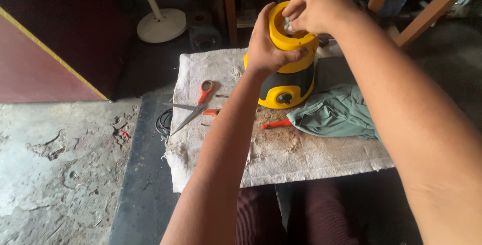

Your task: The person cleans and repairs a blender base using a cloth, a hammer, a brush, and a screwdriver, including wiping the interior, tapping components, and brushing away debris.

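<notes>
Nearest me I see both forearms reaching away over a dirty white cloth [281, 159] that covers the surface; on that cloth, to the left, lie orange-handled scissors [193, 105], blades open, and near the middle an orange-handled tool [276, 123] just beside a crumpled green garment [334, 114]; beyond these stands a yellow and black blender base [286, 82] with a knob on its front, at the cloth's far edge; my left hand [266, 49] is wrapped around its yellow upper collar, gripping it; my right hand [316, 5] sits on top with fingers pinched on something small inside the collar, which I cannot make out; farther off, on the floor, stands a white round stand base [161, 24].
</notes>
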